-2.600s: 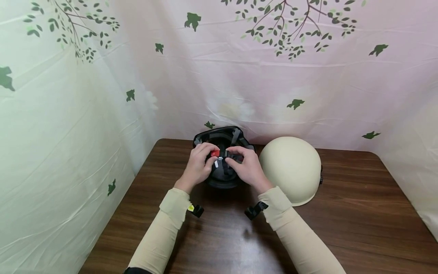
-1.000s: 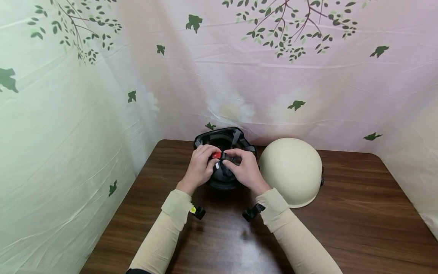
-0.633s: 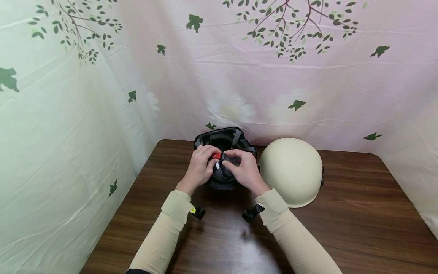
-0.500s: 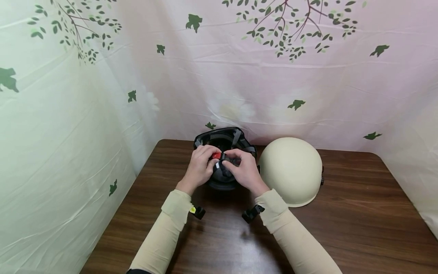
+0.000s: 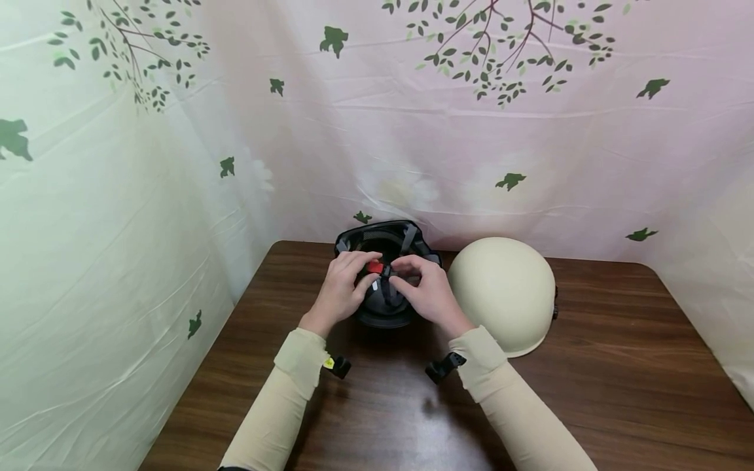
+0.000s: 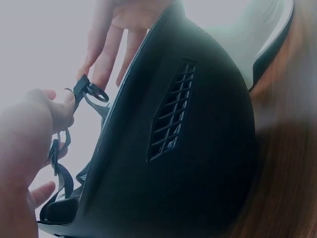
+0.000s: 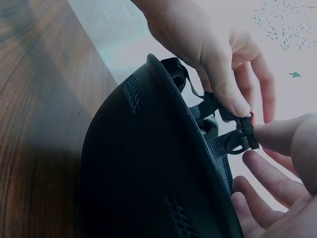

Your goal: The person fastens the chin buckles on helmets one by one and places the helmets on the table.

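Black helmet (image 5: pixel 383 320): it is lying hollow side up on the table (image 5: pixel 389 418); its shell is looking stiff and probably light, its rim offering the surest grip for steadying.
Red buckle piece (image 5: pixel 375 267): it is sitting above the black helmet's hollow; I am judging it hard, small and a little slippery, best taken by its sides.
Black buckle piece (image 7: pixel 248 130): it is also sitting above that hollow; I cannot tell whether the two pieces are locking.
Left hand (image 5: pixel 344 281): I am pinching the red buckle piece over the black helmet.
Right hand (image 5: pixel 430 289): I am pinching the black buckle piece, near my other fingertips.
Strap (image 7: pixel 221 145): it is running inside the black helmet's rim, looking soft, probably folding if pushed.
Cream helmet (image 5: pixel 501 294): it is resting dome up, just right of the black helmet.
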The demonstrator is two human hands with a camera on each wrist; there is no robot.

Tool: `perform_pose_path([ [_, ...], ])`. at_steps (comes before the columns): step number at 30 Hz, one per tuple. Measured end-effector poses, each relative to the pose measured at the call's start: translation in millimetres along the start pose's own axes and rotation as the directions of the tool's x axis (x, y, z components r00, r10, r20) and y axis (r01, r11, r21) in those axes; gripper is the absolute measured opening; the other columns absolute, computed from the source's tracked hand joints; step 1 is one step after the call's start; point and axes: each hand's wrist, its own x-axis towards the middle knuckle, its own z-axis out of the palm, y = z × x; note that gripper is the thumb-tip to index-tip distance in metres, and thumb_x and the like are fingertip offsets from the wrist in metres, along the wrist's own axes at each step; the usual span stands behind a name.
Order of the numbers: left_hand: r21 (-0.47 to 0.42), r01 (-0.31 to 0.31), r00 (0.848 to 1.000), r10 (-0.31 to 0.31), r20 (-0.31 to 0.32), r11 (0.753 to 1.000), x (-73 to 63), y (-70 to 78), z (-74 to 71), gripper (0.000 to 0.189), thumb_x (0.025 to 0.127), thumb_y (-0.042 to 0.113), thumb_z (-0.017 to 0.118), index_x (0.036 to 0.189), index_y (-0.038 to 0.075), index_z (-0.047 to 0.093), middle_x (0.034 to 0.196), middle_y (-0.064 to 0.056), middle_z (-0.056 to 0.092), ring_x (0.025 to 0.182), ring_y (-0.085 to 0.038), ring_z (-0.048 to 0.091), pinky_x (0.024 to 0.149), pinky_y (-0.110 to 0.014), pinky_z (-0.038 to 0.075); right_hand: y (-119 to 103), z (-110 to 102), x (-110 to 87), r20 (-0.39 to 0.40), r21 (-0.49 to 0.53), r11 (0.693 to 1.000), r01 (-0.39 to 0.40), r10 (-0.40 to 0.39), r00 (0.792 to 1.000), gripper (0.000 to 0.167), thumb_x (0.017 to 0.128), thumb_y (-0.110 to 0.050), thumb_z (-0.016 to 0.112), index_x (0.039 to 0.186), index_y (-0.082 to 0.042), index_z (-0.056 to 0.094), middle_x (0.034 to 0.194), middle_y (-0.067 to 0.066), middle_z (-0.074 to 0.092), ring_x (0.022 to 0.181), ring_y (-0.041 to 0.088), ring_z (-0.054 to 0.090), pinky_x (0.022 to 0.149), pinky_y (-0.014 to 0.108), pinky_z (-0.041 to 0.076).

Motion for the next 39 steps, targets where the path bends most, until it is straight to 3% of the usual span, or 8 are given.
perform_pose_path([
  [6, -0.010, -0.004, 0.998, 0.003, -0.058, 1.000, -2.1, 1.5, -3.7, 0.042, 0.093, 0.011, 0.081, 0.133, 0.009, 0.069, 0.125, -0.006, 0.071, 0.118, -0.028, 0.059, 0.103, -0.051, 0.045, 0, -4, -1.1, -0.017, 0.014, 1.000, 0.005, -0.005, 1.000, 0.026, 0.095, -0.008, 0.078, 0.120, -0.007, 0.074, 0.115, 0.014, 0.077, 0.100, 0.024, 0.075, 0.086, 0.044, 0.061],
  [11, -0.011, 0.033, 0.996, -0.034, -0.083, 0.999, -7.8, 1.8, -7.7, 0.041, 0.093, 0.014, 0.081, 0.132, 0.007, 0.069, 0.127, -0.007, 0.071, 0.118, -0.028, 0.058, 0.105, -0.052, 0.045, -1, -8, -0.1, -0.037, 0.022, 1.000, -0.007, 0.008, 0.999, 0.025, 0.095, -0.009, 0.078, 0.120, -0.008, 0.074, 0.117, 0.015, 0.076, 0.103, 0.026, 0.073, 0.086, 0.047, 0.060],
  [17, 0.009, 0.069, 0.992, -0.068, -0.105, 0.998, -20.0, -1.8, -8.7, 0.042, 0.093, 0.018, 0.081, 0.132, 0.009, 0.069, 0.126, -0.007, 0.072, 0.119, -0.032, 0.056, 0.104, -0.052, 0.043, -1, -12, 0.2, -0.072, 0.045, 0.998, -0.032, 0.035, 0.997, 0.026, 0.096, -0.007, 0.077, 0.121, -0.008, 0.074, 0.122, 0.014, 0.073, 0.113, 0.037, 0.068, 0.093, 0.055, 0.058],
  [22, 0.001, 0.096, 0.986, -0.095, -0.140, 0.995, -32.6, -7.7, -10.3, 0.046, 0.090, 0.019, 0.085, 0.133, 0.010, 0.068, 0.117, -0.010, 0.074, 0.118, -0.034, 0.055, 0.102, -0.055, 0.043, 2, -15, -0.9, -0.119, 0.035, 0.999, -0.017, 0.021, 0.993, 0.026, 0.096, -0.007, 0.076, 0.122, -0.004, 0.073, 0.125, 0.014, 0.072, 0.121, 0.038, 0.063, 0.100, 0.056, 0.054],
  [31, -0.011, 0.166, 0.977, -0.166, -0.136, 0.986, -47.0, -18.8, -9.5, 0.045, 0.092, 0.020, 0.082, 0.134, 0.008, 0.068, 0.114, -0.008, 0.074, 0.115, -0.032, 0.054, 0.096, -0.054, 0.041, 5, -18, -2.3, -0.202, 0.035, 0.999, 0.012, -0.005, 0.979, 0.026, 0.095, -0.007, 0.075, 0.120, -0.001, 0.074, 0.128, 0.015, 0.069, 0.123, 0.032, 0.062, 0.103, 0.058, 0.051],
  [39, -0.022, 0.161, 0.974, -0.163, -0.156, 0.987, -50.7, -23.8, -9.0, 0.042, 0.093, 0.015, 0.082, 0.132, 0.007, 0.069, 0.115, -0.006, 0.075, 0.113, -0.033, 0.057, 0.095, -0.054, 0.042, 6, -21, -2.6, -0.266, -0.039, 0.999, -0.009, -0.001, 0.964, 0.022, 0.094, -0.011, 0.077, 0.116, -0.006, 0.076, 0.133, 0.014, 0.068, 0.126, 0.030, 0.060, 0.100, 0.058, 0.050],
])
